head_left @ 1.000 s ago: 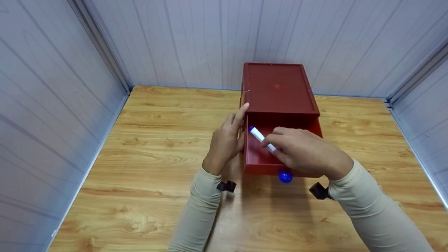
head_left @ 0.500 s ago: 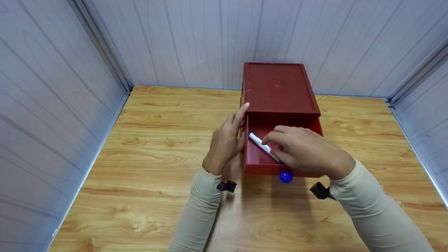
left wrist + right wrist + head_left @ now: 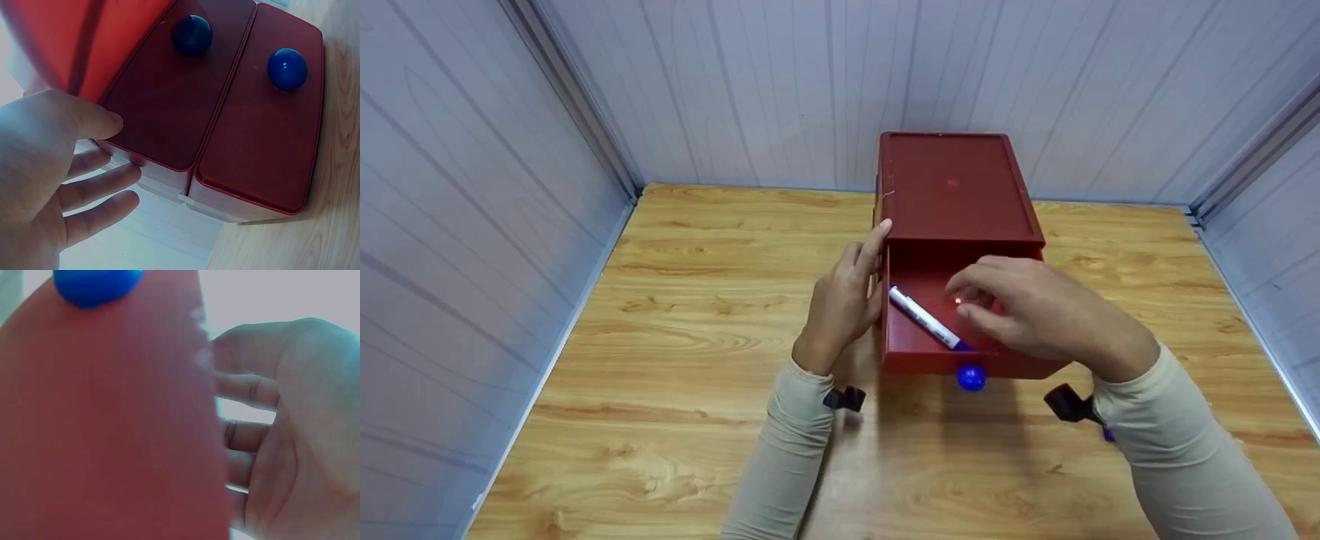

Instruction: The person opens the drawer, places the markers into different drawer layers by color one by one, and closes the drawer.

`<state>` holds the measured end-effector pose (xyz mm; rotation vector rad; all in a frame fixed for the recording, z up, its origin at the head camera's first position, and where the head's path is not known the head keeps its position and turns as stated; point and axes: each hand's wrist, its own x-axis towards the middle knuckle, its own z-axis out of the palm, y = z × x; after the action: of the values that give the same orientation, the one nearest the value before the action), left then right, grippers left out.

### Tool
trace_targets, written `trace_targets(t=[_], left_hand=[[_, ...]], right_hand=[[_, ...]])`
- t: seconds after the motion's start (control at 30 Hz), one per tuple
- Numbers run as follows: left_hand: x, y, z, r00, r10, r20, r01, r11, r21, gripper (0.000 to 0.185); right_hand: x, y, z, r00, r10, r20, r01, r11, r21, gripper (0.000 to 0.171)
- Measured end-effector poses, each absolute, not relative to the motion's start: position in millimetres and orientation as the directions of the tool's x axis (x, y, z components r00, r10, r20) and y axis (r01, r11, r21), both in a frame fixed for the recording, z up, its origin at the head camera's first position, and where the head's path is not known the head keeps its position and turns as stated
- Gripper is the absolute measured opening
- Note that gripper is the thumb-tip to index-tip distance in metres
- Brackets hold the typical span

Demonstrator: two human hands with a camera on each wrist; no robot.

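Note:
A white marker (image 3: 924, 319) with dark blue ends lies slantwise in the pulled-out top drawer (image 3: 941, 363) of a red plastic drawer cabinet (image 3: 960, 187). Over the drawer's right part hovers my right hand (image 3: 1035, 311), its fingers loosely bent and apart from the marker. My left hand (image 3: 844, 304) rests against the cabinet's left side near the front, index finger reaching up to the top edge. In the left wrist view, the thumb lies by the front of a closed drawer (image 3: 163, 101) and the other fingers extend along the side.
A blue round knob (image 3: 971, 378) sticks out from the open drawer's front. Two lower drawers carry similar knobs (image 3: 287, 70). A small blue item (image 3: 1108, 433) on the wooden table (image 3: 682, 360) is mostly hidden by the right sleeve. Pale panel walls (image 3: 750, 90) enclose the table.
My right hand has let go of the marker and moved away to the right. The marker has dropped to lie in the drawer. My left hand has stayed put.

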<state>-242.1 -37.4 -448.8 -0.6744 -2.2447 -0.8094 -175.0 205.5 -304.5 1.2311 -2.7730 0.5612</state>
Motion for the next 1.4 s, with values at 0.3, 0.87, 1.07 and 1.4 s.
trace_targets(t=[0.3, 0.87, 1.07, 1.4], left_hand=[[-242.1, -36.1, -446.0, -0.663, 0.246, 0.707, 0.638, 0.679, 0.363, 0.083], [-241.6, -38.1, -452.7, -0.657, 0.225, 0.72, 0.638, 0.674, 0.372, 0.087], [-242.4, -36.5, -451.8, -0.646, 0.223, 0.73, 0.644, 0.672, 0.365, 0.09], [-243.1, -36.9, -450.8, -0.646, 0.23, 0.728, 0.641, 0.682, 0.353, 0.086]], right_hand=[[-166.6, 233.5, -294.4, -0.708, -0.65, 0.277, -0.706, 0.632, -0.32, 0.021], [-144.4, 273.0, -297.8, -0.749, -0.524, 0.406, -0.652, 0.691, -0.31, 0.026], [-136.6, 286.2, -303.8, -0.79, -0.461, 0.404, -0.572, 0.791, -0.217, 0.025], [-134.3, 305.5, -319.2, -0.872, -0.387, 0.299, -0.459, 0.859, -0.227, 0.022]])
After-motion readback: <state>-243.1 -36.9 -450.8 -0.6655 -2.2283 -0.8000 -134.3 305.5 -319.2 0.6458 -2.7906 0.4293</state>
